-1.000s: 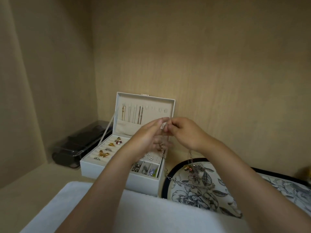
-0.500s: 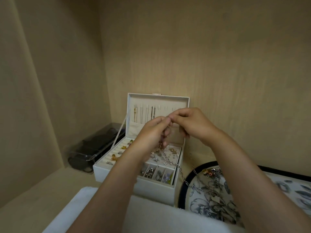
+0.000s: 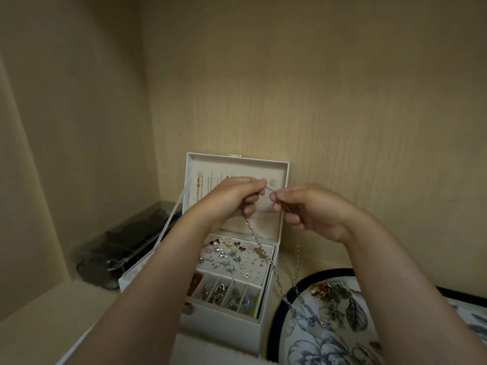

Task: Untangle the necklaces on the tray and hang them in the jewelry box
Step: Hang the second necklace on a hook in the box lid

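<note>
A silver chain necklace (image 3: 274,272) hangs in a loop from both my hands down onto the floral tray (image 3: 303,346) at the lower right. My left hand (image 3: 237,198) pinches one end of the chain and my right hand (image 3: 303,206) pinches the other, fingertips a short gap apart, in front of the upright lid of the white jewelry box (image 3: 271,320). Several necklaces hang on hooks in the lid's left part. A gold and brown tangle of jewelry (image 3: 329,291) lies on the tray.
The box's open trays hold earrings and small charms in compartments. A dark clear plastic case (image 3: 118,256) lies left of the box against the wall. A white cloth (image 3: 210,354) covers the near edge. Beige walls close in at the back and left.
My hands have drawn slightly apart, so a short stretch of chain shows between the fingertips. The chain now hangs in a longer, clearer loop reaching down to the tray.
</note>
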The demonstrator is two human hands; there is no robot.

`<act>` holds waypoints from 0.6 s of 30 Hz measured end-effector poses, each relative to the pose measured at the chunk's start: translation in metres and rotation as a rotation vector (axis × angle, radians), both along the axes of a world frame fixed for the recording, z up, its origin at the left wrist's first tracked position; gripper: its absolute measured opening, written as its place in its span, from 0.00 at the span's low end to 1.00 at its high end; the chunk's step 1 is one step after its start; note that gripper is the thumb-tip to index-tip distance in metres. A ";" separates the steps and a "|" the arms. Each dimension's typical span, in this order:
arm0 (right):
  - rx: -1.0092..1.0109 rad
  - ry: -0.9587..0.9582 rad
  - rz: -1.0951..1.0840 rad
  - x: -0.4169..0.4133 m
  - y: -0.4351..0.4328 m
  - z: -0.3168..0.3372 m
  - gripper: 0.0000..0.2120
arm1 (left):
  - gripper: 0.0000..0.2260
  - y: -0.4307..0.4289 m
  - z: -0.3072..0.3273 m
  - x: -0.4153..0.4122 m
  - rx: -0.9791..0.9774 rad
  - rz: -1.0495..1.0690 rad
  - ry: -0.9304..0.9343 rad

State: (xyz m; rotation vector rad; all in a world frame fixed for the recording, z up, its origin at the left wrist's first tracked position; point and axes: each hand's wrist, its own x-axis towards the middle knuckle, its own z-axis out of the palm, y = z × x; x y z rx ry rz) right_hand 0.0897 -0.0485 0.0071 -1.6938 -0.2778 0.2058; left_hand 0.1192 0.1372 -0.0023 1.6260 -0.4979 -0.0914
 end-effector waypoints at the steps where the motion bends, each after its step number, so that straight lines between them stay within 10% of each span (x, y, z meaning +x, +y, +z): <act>1: 0.029 0.035 0.014 0.000 0.000 0.001 0.09 | 0.11 0.000 -0.003 0.003 -0.033 -0.013 0.004; 18: -0.226 -0.608 -0.889 0.019 0.031 -0.021 0.07 | 0.06 -0.037 -0.021 0.023 -0.153 0.524 -0.131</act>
